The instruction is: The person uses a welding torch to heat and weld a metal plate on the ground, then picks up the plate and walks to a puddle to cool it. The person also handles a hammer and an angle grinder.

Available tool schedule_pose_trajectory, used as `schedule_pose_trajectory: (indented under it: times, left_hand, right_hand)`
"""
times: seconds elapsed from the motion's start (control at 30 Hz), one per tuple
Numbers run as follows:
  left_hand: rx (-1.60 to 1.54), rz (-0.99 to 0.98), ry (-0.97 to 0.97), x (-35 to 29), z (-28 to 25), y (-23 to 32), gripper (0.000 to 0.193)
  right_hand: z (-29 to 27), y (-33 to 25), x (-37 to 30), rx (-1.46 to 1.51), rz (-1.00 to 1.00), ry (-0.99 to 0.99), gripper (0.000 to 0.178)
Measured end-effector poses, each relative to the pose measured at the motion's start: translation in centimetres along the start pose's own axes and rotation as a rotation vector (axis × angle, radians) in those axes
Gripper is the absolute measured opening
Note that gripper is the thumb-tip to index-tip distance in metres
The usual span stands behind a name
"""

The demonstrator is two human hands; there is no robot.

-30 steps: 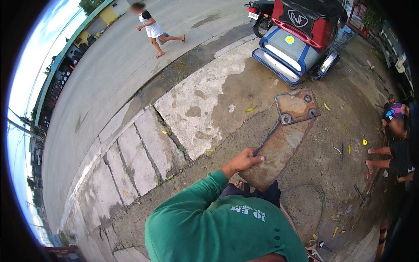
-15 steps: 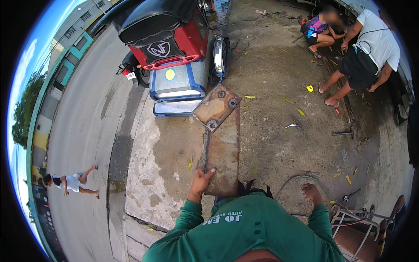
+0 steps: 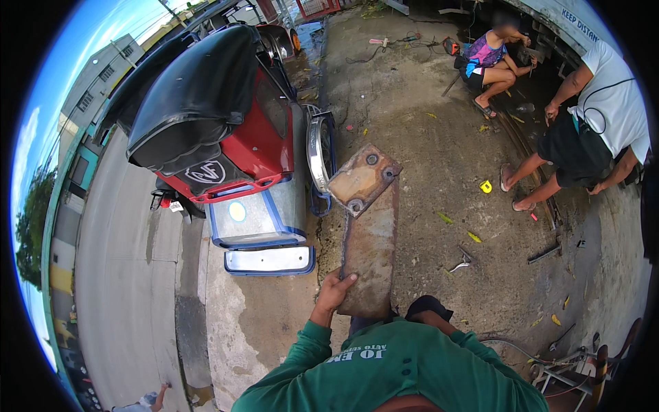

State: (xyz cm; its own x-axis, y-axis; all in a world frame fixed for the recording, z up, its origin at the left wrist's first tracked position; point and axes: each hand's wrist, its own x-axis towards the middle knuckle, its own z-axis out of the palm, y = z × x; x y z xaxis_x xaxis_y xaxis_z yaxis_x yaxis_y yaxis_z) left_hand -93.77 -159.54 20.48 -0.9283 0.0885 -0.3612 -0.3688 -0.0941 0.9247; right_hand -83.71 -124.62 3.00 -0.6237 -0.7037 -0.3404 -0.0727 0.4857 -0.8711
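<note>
My left hand [image 3: 334, 294] is closed on the near left edge of a long, rusty steel plate [image 3: 369, 250], its thumb lying on top. At the plate's far end sits a smaller, angled rusty plate [image 3: 364, 180] with three round holes or bosses. My right hand [image 3: 434, 320] is low in front of my body, to the right of the steel plate. Its fingers are hidden near a dark, rounded thing [image 3: 430, 306] that I cannot make out.
A red and silver sidecar [image 3: 257, 154] stands ahead on the left. At the right, one person [image 3: 491, 58] squats and another [image 3: 597, 117] stands bent by a vehicle. A yellow tape measure [image 3: 486, 186], metal tools [image 3: 463, 259] and a metal-framed cart [image 3: 570, 374] are on the ground.
My right hand has swung inward from the right. The sidecar looks nearer and farther left. The steel plate stays in my left hand. A passer-by on the road has moved toward the lower edge.
</note>
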Motion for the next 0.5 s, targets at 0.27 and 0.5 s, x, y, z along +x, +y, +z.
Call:
schedule_pose_trajectory:
  times: [0.27,0.5]
  left_hand:
    - [0.013,-0.005,0.001,25.4,1.3,8.2,0.034]
    - [0.008,-0.023,0.065,45.3,1.9,13.9,0.039]
  right_hand:
    - [-18.9,4.5,14.2,0.416,0.236,0.056,0.025]
    - [-40.8,7.5,28.8,0.310,0.203,-0.042,0.031]
